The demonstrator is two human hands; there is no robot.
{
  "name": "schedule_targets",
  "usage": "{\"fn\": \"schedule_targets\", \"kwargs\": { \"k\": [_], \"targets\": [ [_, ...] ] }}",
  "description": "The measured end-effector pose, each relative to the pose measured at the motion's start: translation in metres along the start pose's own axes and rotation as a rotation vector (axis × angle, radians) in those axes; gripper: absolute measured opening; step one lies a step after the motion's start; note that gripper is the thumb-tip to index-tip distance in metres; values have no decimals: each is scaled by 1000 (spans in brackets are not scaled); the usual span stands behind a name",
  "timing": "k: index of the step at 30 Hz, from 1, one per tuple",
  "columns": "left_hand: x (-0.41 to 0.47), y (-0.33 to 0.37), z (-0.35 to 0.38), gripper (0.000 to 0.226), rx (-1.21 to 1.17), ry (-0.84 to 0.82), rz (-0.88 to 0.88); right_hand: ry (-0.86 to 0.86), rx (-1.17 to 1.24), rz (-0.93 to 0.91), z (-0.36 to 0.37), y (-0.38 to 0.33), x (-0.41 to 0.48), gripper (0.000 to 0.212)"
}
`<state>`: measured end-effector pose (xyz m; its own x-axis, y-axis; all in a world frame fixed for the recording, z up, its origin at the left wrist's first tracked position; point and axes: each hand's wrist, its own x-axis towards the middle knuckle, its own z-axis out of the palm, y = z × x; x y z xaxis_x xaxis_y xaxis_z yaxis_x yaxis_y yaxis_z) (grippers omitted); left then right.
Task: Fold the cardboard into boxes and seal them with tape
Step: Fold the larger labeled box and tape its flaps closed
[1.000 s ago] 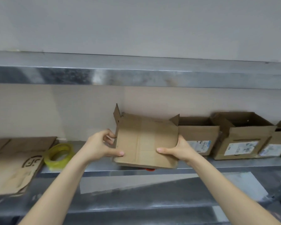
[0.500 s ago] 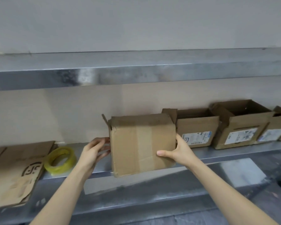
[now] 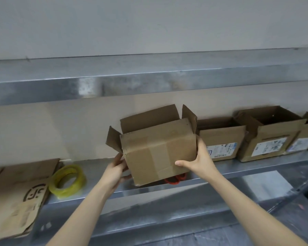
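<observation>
Now your right hand (image 3: 201, 162) clamps the right end of the brown cardboard box (image 3: 158, 150), thumb across its taped front, fingers behind; your left hand (image 3: 116, 169) cups the lower left corner, fingers partly hidden. You hold the box tilted above the grey steel shelf (image 3: 96, 167), top flaps open, between the yellow tape roll (image 3: 67, 181) and the open labelled cartons (image 3: 220, 139). Judged empty and light, its thin walls will flex: hold at corners and creases, never by loose flaps.
</observation>
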<state>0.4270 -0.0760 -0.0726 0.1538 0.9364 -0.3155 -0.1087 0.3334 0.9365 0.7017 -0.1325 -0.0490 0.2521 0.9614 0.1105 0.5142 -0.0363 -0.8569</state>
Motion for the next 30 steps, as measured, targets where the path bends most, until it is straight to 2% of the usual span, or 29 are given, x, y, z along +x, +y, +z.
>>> {"fn": "schedule_targets", "kwargs": {
  "k": [3,5,8,11,12,15,16,18,20,22,23,25,27,30],
  "targets": [
    [6,-1,7,33,34,-4,41,-41,19,47,-7,1,5,128],
    [10,-1,12,29,77,-15,102,-3,128,100,-7,-1,7,133],
    [15,-1,17,23,109,-3,148,133,325,168,-2,-9,12,114],
    [23,-8,17,23,139,58,154,209,390,174,3,-15,16,68],
    [23,-13,18,20,173,118,182,224,390,168,4,-16,16,61],
    [12,-33,16,18,484,351,414,266,421,149,7,-14,16,61],
    [4,-46,16,22,623,345,547,273,431,143,7,-14,16,61],
    [-14,-68,23,20,860,118,804,269,437,128,6,-15,18,57],
    [-21,-87,34,2,1066,-173,954,250,444,120,6,-17,18,49],
    [-17,-95,54,29,1257,-398,921,246,451,116,5,-18,17,45],
    [-16,-95,65,41,1334,-459,831,243,453,117,4,-18,16,44],
    [-13,-87,83,51,1477,-538,670,230,459,115,2,-18,15,43],
    [-11,-80,93,53,1547,-548,563,220,456,116,-1,-17,14,52],
    [-4,-76,97,53,1588,-445,514,215,457,111,-1,-16,15,63]
  ]
}}
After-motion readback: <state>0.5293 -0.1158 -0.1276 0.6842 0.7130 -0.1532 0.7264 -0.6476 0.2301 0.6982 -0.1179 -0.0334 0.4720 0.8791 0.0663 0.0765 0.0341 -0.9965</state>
